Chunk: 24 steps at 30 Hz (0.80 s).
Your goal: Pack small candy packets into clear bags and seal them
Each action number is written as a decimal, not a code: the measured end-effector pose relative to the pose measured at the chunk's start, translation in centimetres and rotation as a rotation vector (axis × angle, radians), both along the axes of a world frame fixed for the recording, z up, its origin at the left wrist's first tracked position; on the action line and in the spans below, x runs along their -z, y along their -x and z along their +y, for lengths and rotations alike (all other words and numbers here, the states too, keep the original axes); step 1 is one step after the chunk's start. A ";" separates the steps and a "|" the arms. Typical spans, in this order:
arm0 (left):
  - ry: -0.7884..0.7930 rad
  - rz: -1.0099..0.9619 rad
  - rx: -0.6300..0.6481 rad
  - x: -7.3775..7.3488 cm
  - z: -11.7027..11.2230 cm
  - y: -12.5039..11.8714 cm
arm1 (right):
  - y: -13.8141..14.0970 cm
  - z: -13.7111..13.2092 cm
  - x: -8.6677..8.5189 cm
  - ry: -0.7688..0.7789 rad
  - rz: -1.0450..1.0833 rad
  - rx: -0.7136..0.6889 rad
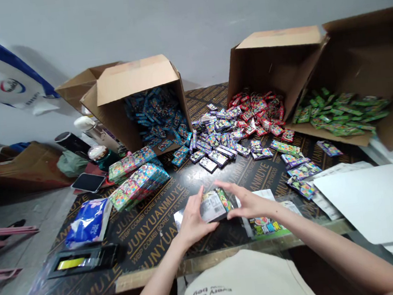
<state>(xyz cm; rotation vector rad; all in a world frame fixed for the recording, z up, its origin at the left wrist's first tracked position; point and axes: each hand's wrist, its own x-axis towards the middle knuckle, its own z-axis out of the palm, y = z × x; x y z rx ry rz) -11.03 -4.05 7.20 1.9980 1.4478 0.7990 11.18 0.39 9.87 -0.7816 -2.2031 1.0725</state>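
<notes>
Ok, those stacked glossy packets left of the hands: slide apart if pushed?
Probably, unless wrapped, which I can't tell. The stack of packets has glossy flat faces, so layers likely slip easily. Its edges look slightly uneven, so it may fan out. Single packets look thin and light.

Cardboard boxes [135, 78] lie tipped behind packets [217, 140] on a plywood table [147, 243].
</notes>
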 end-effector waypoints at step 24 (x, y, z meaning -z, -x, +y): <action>0.412 -0.986 -0.360 -3.0 1.9 -2.2 | 4.7 -0.5 0.3 0.883 0.704 0.562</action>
